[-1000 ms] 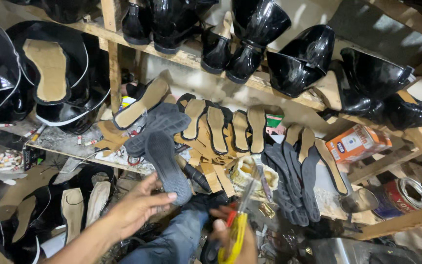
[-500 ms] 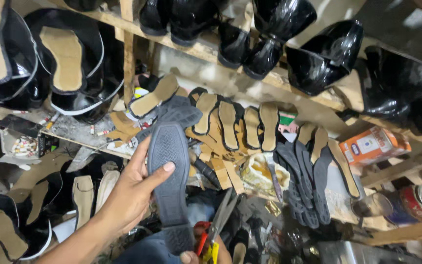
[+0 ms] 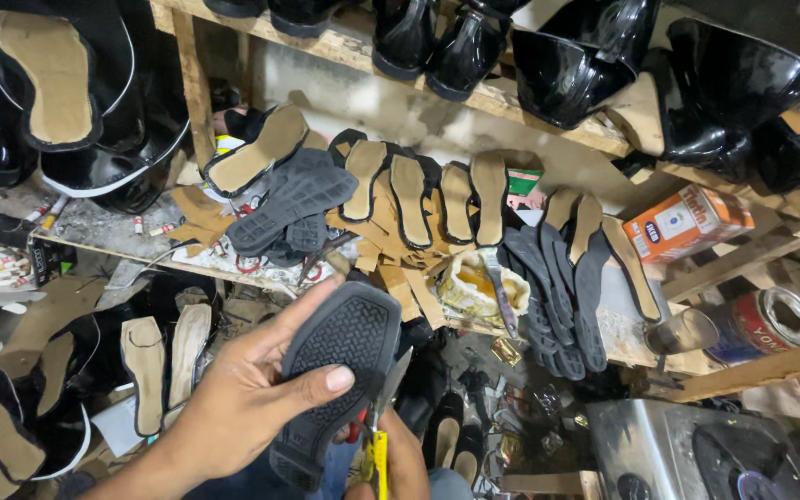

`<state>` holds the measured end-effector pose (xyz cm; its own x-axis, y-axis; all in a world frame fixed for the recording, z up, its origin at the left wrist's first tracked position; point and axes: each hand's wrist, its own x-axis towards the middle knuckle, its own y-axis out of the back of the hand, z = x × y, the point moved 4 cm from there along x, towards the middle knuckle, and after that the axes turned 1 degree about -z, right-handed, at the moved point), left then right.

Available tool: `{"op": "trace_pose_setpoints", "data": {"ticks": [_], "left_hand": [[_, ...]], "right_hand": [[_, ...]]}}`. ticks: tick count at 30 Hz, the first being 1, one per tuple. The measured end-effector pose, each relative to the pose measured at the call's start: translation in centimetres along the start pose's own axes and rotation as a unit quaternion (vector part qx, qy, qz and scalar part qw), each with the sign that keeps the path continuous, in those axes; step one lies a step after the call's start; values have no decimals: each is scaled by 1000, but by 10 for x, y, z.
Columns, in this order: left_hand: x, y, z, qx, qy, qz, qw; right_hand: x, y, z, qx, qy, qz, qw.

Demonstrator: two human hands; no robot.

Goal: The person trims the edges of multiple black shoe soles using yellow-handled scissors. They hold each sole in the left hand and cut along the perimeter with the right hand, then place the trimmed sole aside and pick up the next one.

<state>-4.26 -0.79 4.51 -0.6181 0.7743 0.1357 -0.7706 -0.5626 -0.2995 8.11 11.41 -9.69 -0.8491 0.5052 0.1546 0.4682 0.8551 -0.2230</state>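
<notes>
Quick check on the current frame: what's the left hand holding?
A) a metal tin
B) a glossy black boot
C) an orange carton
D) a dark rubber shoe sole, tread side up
D: the left hand grips a dark rubber sole with its ribbed tread facing the camera, thumb across its middle; the right hand sits just below it with a yellow-handled tool.

Little free room: stacked grey soles [image 3: 293,199] and tan insoles [image 3: 414,199] crowd the counter [image 3: 94,231] right ahead of the left hand [image 3: 252,398]. Glue tub [image 3: 479,287] blocks centre, black shoes [image 3: 567,65] overhang on the shelf [image 3: 511,102], metal box [image 3: 687,454] fills lower right.
</notes>
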Motion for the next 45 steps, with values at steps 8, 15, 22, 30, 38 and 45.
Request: {"op": "trace_pose_setpoints", "data": {"ticks": [8,15,22,30,38,45], "left_hand": [[0,3,-5,-9,-1,8,1000],[3,8,-3,0,13,37,999],[-3,-3,-5,22,36,-10,999],[-1,3,-2,17,53,-5,998],[4,13,34,179,-20,-134,975],[11,21,54,301,-15,-186,935]], "right_hand": [[-24,4,3,4,29,29,999],[-21,-2,-10,-92,160,3,983],[-14,-5,-32,5,21,-67,998],[-31,-2,-32,-92,68,-5,993],[-6,14,-8,59,-170,-121,976],[-23,20,-62,-117,-11,-223,968]]}}
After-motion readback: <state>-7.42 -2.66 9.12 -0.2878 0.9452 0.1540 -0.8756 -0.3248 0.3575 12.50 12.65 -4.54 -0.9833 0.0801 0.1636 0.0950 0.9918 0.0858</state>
